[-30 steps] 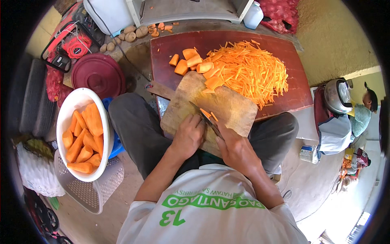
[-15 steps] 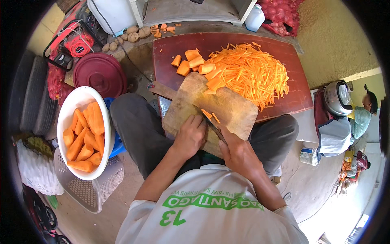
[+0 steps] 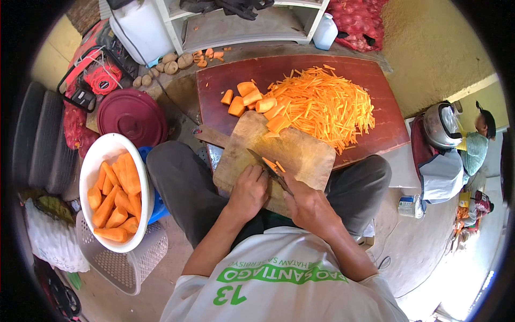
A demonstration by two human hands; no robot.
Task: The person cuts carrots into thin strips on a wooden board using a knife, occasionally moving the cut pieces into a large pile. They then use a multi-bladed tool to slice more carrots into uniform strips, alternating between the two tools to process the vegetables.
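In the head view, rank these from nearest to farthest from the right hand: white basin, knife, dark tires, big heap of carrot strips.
1. knife: gripped in the right hand
2. heap of carrot strips: ahead, on the red surface
3. white basin: left, beyond the person's left knee
4. dark tires: far left

Bright orange carrot strips (image 3: 324, 107), mottled tan board (image 3: 306, 156), dark red table (image 3: 387, 124)
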